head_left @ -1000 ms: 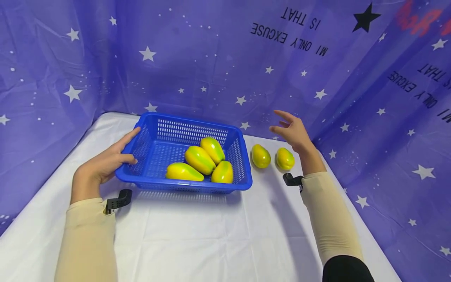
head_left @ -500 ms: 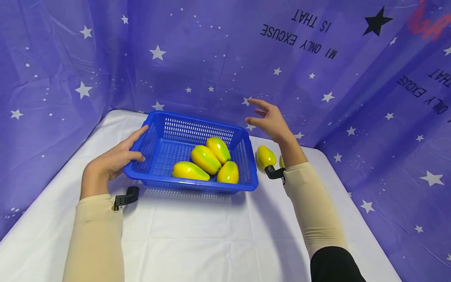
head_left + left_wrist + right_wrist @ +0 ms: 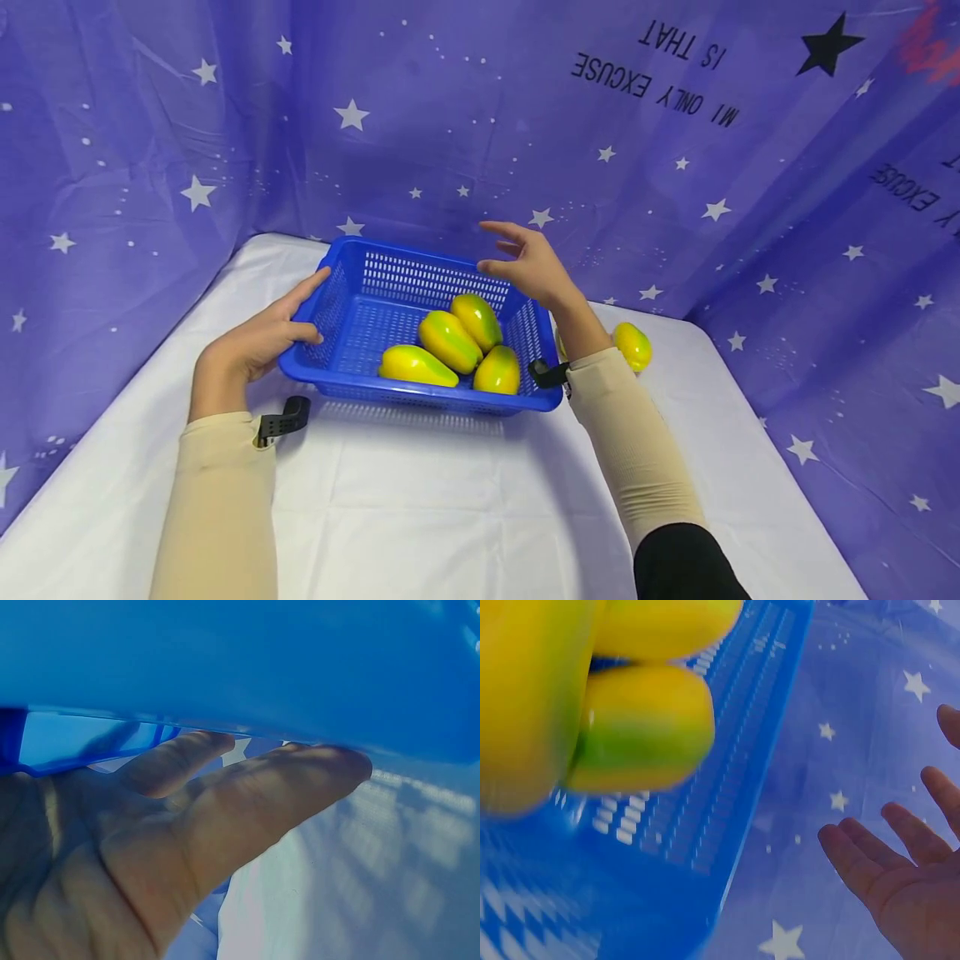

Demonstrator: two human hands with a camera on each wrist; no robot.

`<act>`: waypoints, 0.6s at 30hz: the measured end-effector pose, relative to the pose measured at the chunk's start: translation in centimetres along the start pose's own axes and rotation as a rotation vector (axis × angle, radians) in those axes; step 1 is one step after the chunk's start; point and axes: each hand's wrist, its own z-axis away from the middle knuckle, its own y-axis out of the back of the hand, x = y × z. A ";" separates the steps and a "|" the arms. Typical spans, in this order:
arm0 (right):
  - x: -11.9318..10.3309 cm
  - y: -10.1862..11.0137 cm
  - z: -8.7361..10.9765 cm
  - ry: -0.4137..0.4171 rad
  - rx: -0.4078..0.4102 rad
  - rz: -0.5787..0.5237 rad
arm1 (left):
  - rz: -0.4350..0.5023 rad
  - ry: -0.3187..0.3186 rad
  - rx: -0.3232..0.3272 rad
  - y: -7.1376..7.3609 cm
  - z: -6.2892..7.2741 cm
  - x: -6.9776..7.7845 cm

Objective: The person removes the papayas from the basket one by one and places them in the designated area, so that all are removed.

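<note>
Compared with a second earlier, the right hand (image 3: pixel 528 262) had come leftward, from near the loose fruit (image 3: pixel 633 346) to the far rim of the blue basket (image 3: pixel 420 393), toward its right end; the left hand (image 3: pixel 262 337) had stayed at the basket's left end.

In the head view, the right hand's fingers were spread and slightly bent, holding nothing. The left hand's thumb and forefinger lay wide apart against the basket's left rim, probably steadying it on the white cloth (image 3: pixel 420 517). Four yellow-green fruits (image 3: pixel 450 342) rested inside, toward the basket's right end; their rounded sides likely let them settle together. The loose fruit lay outside, right of the basket.

The left wrist view showed fairly straight fingers touching the basket's edge from beneath, seemingly bracing rather than clasping it.

In the right wrist view, blurred fruits filled the basket's near part, while the wide-spread hand showed beyond its wall against the purple curtain (image 3: pixel 870 690), perhaps held high to clear the rim.
</note>
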 end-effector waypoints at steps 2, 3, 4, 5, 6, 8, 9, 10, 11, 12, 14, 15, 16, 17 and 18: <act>-0.1 -0.9 -0.4 0.004 -0.012 -0.009 | 0.003 0.001 0.001 0.0 0.1 0.0; -0.1 -1.4 -0.5 0.007 -0.018 -0.011 | 0.001 0.003 0.003 0.0 0.1 0.0; -0.1 -1.8 -0.7 0.006 -0.024 -0.014 | 0.004 0.005 0.004 0.0 0.1 0.0; 0.0 -2.2 -0.8 0.006 -0.032 -0.016 | 0.003 0.006 0.004 0.0 0.1 0.0; 0.0 -2.6 -1.0 0.004 -0.043 -0.014 | 0.004 0.009 0.006 0.0 0.1 0.0; 0.2 -3.2 -1.3 -0.004 -0.073 -0.012 | -0.002 0.011 0.010 0.0 0.1 -0.1; 0.2 -3.5 -1.4 -0.006 -0.088 -0.013 | -0.008 0.010 0.010 0.0 0.1 -0.1; 0.3 -3.7 -1.6 -0.011 -0.104 -0.017 | -0.005 0.012 0.010 0.0 0.0 -0.1; 0.3 -3.9 -1.7 -0.013 -0.121 -0.021 | -0.004 0.013 0.012 0.1 0.1 0.0; 0.3 -4.1 -1.8 -0.014 -0.138 -0.027 | -0.002 0.015 0.015 0.2 0.1 0.0; 0.4 -4.2 -1.8 -0.016 -0.176 -0.033 | 0.003 0.017 0.013 0.1 0.0 0.0; 0.4 -4.2 -1.9 -0.019 -0.200 -0.036 | 0.009 0.021 0.014 0.1 0.0 0.0; 0.5 -4.3 -1.9 -0.030 -0.230 -0.044 | 0.016 0.025 0.016 0.2 0.0 0.0; 0.6 -4.4 -1.9 -0.042 -0.264 -0.045 | 0.017 0.026 0.015 0.2 0.0 0.0; 0.7 -4.5 -1.9 -0.056 -0.301 -0.042 | 0.018 0.027 0.014 0.2 0.0 0.0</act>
